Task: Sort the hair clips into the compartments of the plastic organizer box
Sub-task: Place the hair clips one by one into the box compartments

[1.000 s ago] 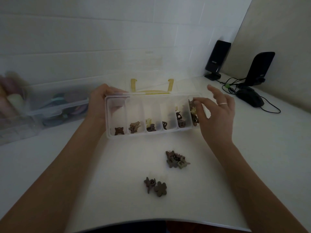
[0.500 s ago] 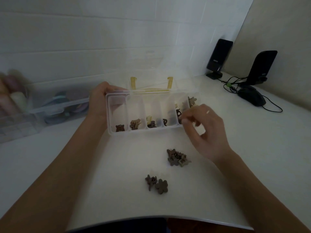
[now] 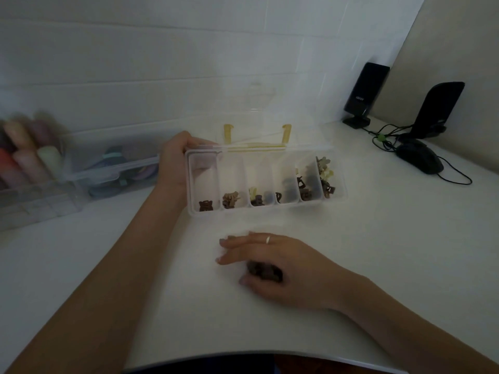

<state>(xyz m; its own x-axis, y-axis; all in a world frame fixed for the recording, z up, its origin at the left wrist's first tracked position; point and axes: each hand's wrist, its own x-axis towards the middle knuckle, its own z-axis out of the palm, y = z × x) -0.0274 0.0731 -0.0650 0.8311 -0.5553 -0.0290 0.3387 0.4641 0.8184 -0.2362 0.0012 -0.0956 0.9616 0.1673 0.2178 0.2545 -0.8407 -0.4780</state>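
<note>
The left hand [image 3: 175,160] holds the box [image 3: 266,182] tilted. The right hand [image 3: 272,263], its grip wide, lies over clips [image 3: 264,272] on the bench [image 3: 378,252]. Best pinch just one clip.

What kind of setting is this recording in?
Most likely a home or office desk in a corner: a white desk against a white wall, with two black speakers and a wired computer mouse at the back right.

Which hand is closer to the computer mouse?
Right. The right hand rests on the table over loose clips, well in front of the mouse. The left hand holds the box's far end, farther away.
</note>
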